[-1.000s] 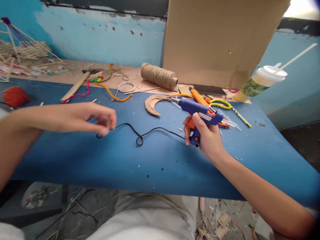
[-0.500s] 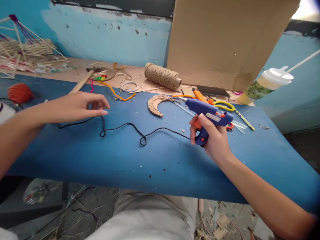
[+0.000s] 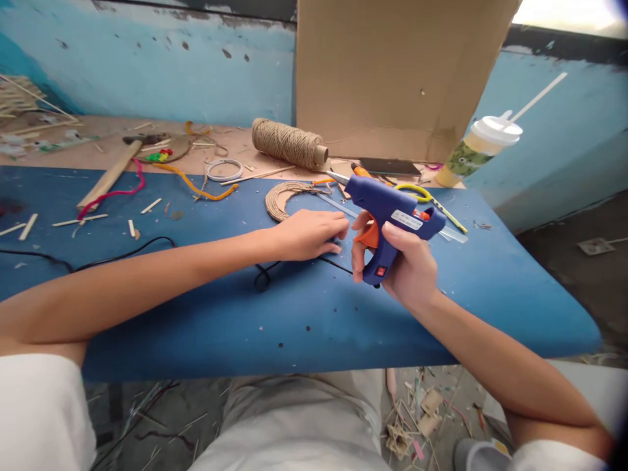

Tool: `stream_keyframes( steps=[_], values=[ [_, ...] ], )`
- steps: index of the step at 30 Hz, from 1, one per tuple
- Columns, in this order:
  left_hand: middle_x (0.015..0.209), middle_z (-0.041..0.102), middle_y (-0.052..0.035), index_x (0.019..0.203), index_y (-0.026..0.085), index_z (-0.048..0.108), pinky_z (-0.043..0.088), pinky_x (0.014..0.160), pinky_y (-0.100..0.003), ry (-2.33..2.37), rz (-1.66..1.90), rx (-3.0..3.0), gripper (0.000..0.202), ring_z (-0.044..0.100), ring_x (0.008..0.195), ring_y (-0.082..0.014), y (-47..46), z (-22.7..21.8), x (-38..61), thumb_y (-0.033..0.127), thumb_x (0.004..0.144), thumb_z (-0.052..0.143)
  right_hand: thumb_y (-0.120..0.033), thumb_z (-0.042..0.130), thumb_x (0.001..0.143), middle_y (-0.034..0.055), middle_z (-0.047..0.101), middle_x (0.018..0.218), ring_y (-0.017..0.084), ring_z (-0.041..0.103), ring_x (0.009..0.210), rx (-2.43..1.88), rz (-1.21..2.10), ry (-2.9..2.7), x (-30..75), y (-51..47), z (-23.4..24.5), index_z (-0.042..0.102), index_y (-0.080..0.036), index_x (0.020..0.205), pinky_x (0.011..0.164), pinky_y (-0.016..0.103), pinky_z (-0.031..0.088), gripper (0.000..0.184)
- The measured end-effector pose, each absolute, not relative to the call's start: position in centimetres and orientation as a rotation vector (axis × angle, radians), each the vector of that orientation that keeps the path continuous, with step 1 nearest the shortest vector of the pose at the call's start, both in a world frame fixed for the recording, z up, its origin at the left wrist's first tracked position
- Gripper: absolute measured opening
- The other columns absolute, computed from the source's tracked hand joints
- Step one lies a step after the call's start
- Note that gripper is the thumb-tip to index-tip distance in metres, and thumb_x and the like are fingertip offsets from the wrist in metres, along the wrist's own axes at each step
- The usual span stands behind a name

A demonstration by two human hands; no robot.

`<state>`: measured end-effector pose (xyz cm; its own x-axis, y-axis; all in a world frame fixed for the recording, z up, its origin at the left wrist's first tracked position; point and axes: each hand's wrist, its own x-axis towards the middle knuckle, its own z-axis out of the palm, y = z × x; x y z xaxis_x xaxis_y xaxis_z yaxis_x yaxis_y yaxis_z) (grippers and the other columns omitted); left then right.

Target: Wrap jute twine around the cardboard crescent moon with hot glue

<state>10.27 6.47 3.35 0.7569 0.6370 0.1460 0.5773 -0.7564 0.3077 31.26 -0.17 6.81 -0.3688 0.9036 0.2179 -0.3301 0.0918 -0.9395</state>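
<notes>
My right hand [image 3: 412,265] is wrapped around the grip of a blue hot glue gun [image 3: 395,212], its metal nozzle aimed up and left. Fingers rest at the gun's orange trigger [image 3: 369,234]. My left hand [image 3: 314,234] hovers low over the blue table, left of the gun, with fingers loosely bent, thumb apart and nothing visible between them. Just behind it lies a crescent-shaped cardboard piece [image 3: 280,198] covered in twine, partly hidden by the hand. The gun's black cord [image 3: 338,264] runs leftward beneath my left hand and forearm.
Behind stand a spool of twine [image 3: 289,144], a white tape ring [image 3: 224,170] and a leaning cardboard sheet [image 3: 392,78]. A lidded cup [image 3: 478,150] with a straw is at the right. A hammer [image 3: 110,173], pipe cleaners and stick pieces lie left; yellow-handled scissors [image 3: 415,190] lie behind the gun.
My left hand has moved right across the table, from above the cord to beside the glue gun. The view has turned right. My right hand still holds the glue gun.
</notes>
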Motion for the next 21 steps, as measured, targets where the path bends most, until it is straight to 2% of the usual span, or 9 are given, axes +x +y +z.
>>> stream_keyframes(
  steps=[4, 7, 11, 12, 14, 15, 16, 18, 21],
  values=[
    [0.128, 0.078, -0.01, 0.121, 0.019, 0.072, 0.06, 0.091, -0.037, 0.946, 0.367, 2.606, 0.013, 0.076, 0.11, -0.0264, 6.7, 2.6, 10.3, 0.024, 0.109, 0.07, -0.054, 0.081, 0.099, -0.0008, 0.072, 0.066, 0.019, 0.067, 0.045, -0.63, 1.531, -1.356, 31.4, -0.1, 6.0, 0.076, -0.022, 0.101, 0.044, 0.032, 0.051, 0.033],
    [0.113, 0.078, -0.0064, 0.116, 0.018, 0.075, 0.061, 0.089, -0.036, 0.86, 0.384, 2.538, 0.01, 0.074, 0.099, -0.0222, 7.3, 2.7, 9.9, 0.021, 0.111, 0.066, -0.054, 0.079, 0.104, -0.0007, 0.072, 0.065, 0.019, 0.069, 0.049, -0.574, 1.601, -1.425, 31.4, -0.4, 5.5, 0.077, -0.021, 0.103, 0.05, 0.032, 0.052, 0.033],
    [0.095, 0.074, -0.0015, 0.106, 0.017, 0.074, 0.063, 0.078, -0.031, 0.719, 0.427, 2.439, 0.023, 0.069, 0.08, -0.0152, 9.6, 3.7, 12.2, 0.038, 0.114, 0.074, -0.055, 0.083, 0.105, -0.0006, 0.075, 0.071, 0.016, 0.069, 0.054, -0.443, 1.79, -1.532, 31.3, -1.0, 4.9, 0.079, -0.02, 0.114, 0.055, 0.029, 0.051, 0.036],
    [0.096, 0.074, -0.0015, 0.105, 0.016, 0.073, 0.064, 0.077, -0.03, 0.697, 0.463, 2.417, 0.025, 0.07, 0.081, -0.0149, 10.1, 4.2, 13.7, 0.04, 0.113, 0.077, -0.055, 0.084, 0.105, -0.0005, 0.075, 0.072, 0.016, 0.069, 0.055, -0.416, 1.825, -1.554, 31.3, -1.2, 4.7, 0.08, -0.02, 0.117, 0.056, 0.029, 0.052, 0.038],
    [0.097, 0.078, -0.004, 0.102, 0.017, 0.072, 0.061, 0.077, -0.027, 0.674, 0.567, 2.373, 0.011, 0.071, 0.084, -0.0145, 10.8, 5.4, 17.3, 0.024, 0.111, 0.074, -0.057, 0.083, 0.105, 0.0001, 0.076, 0.074, 0.015, 0.069, 0.058, -0.375, 1.856, -1.582, 31.5, -1.5, 4.5, 0.08, -0.02, 0.121, 0.056, 0.028, 0.05, 0.041],
    [0.104, 0.081, -0.0069, 0.105, 0.017, 0.073, 0.06, 0.079, -0.026, 0.652, 0.607, 2.358, 0.006, 0.073, 0.088, -0.0132, 10.9, 6.1, 19.2, 0.015, 0.11, 0.07, -0.058, 0.082, 0.105, 0.0004, 0.076, 0.075, 0.015, 0.068, 0.058, -0.36, 1.861, -1.584, 31.6, -1.6, 4.5, 0.08, -0.02, 0.121, 0.055, 0.027, 0.049, 0.041],
    [0.114, 0.083, -0.0094, 0.113, 0.016, 0.074, 0.06, 0.083, -0.025, 0.63, 0.64, 2.347, 0.01, 0.074, 0.092, -0.0117, 10.8, 6.7, 21.0, 0.012, 0.111, 0.066, -0.058, 0.081, 0.105, 0.0007, 0.076, 0.075, 0.015, 0.068, 0.058, -0.343, 1.864, -1.579, 31.8, -1.7, 4.6, 0.08, -0.02, 0.121, 0.054, 0.027, 0.047, 0.041],
    [0.139, 0.081, -0.0115, 0.129, 0.017, 0.075, 0.058, 0.09, -0.024, 0.583, 0.667, 2.339, 0.021, 0.077, 0.111, -0.0113, 10.3, 7.9, 23.5, 0.014, 0.112, 0.064, -0.059, 0.079, 0.105, 0.001, 0.075, 0.073, 0.016, 0.066, 0.056, -0.324, 1.858, -1.56, 32.0, -1.9, 5.0, 0.08, -0.02, 0.116, 0.052, 0.028, 0.044, 0.041],
    [0.149, 0.078, -0.0066, 0.137, 0.017, 0.078, 0.055, 0.101, -0.031, 0.622, 0.51, 2.439, 0.032, 0.072, 0.136, -0.0151, 9.5, 8.5, 23.6, 0.024, 0.116, 0.055, -0.055, 0.076, 0.105, 0.0015, 0.076, 0.072, 0.019, 0.067, 0.057, -0.345, 1.776, -1.495, 32.0, -2.2, 6.2, 0.077, -0.023, 0.109, 0.055, 0.032, 0.05, 0.032]
  ],
)
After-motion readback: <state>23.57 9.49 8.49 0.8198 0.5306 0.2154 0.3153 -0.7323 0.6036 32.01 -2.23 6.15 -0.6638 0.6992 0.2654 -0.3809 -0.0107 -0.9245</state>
